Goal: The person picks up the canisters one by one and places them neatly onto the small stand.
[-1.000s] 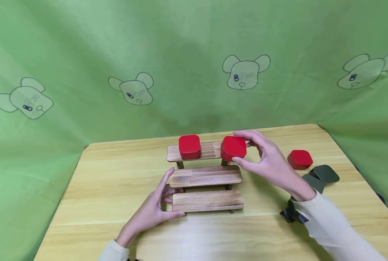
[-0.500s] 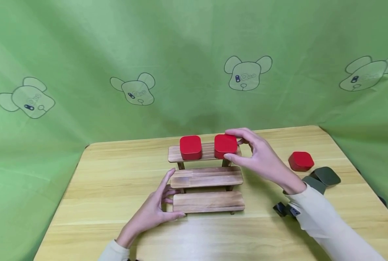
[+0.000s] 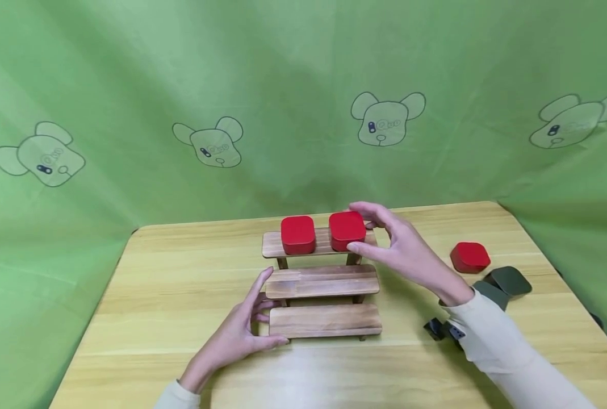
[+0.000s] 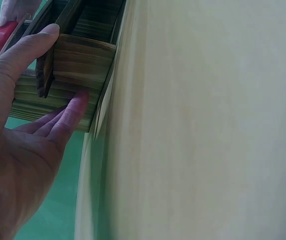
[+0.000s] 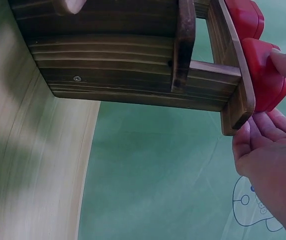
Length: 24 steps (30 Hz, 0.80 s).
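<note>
A three-tier wooden stand [image 3: 323, 281] stands on the table. On its top tier sit two red rounded-square boxes, a left one [image 3: 298, 234] and a right one [image 3: 346, 230], with a narrow gap between. My right hand [image 3: 407, 250] holds the right box between thumb and fingers; in the right wrist view this box [image 5: 263, 75] is at the stand's top edge. My left hand [image 3: 231, 335] grips the stand's left side, thumb at the bottom tier's front corner; the left wrist view shows the hand [image 4: 28, 130] with fingertips on the wood.
Right of the stand, on the table [image 3: 170, 284], lie another red box [image 3: 469, 257] and a dark green box [image 3: 509, 281] beside a second dark green piece [image 3: 491, 294], partly hidden by my right sleeve [image 3: 507, 346]. A green curtain [image 3: 283, 85] hangs behind.
My right hand has moved left along the top tier with the right red box, bringing it closer to the left one. My left hand has stayed at the stand's side.
</note>
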Each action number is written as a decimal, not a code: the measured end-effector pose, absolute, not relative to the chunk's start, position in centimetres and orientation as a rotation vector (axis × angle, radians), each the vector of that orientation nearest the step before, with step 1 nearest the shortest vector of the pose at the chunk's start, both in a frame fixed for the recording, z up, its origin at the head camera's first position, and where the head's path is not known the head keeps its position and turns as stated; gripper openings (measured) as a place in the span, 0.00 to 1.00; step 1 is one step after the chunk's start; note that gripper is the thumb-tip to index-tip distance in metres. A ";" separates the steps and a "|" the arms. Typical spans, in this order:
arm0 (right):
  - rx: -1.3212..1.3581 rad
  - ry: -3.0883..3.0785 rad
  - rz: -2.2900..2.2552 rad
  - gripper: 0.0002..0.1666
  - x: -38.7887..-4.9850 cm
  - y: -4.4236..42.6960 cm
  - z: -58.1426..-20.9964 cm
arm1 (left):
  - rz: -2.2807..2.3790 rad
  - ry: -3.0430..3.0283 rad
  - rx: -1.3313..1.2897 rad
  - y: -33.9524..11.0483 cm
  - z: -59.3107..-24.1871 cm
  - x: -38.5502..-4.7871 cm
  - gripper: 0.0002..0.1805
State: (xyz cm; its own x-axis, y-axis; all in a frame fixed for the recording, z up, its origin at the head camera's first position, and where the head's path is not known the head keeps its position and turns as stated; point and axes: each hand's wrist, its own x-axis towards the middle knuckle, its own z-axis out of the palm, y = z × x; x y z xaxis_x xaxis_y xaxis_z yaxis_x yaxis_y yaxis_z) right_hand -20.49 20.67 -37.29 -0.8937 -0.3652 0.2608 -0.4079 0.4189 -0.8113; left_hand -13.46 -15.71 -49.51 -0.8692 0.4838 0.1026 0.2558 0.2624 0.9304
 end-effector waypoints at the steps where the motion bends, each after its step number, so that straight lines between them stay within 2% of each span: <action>1: 0.708 -2.613 1.513 0.44 -20.4 20.6 -37.3 | 1.656 2.327 0.692 -15.8 -49.5 -13.4 0.75; 10: 0.714 -2.548 1.486 0.46 -19.5 21.1 -37.1 | 1.656 2.323 0.675 -15.8 -49.6 -13.3 0.74; 19: 0.692 -2.455 1.564 0.33 -18.0 21.7 -36.9 | 1.660 2.324 0.666 -15.8 -49.5 -13.2 0.75; 24: 0.662 -2.367 1.570 0.30 -17.1 22.5 -37.3 | 1.671 2.312 0.691 -15.8 -49.6 -13.5 0.74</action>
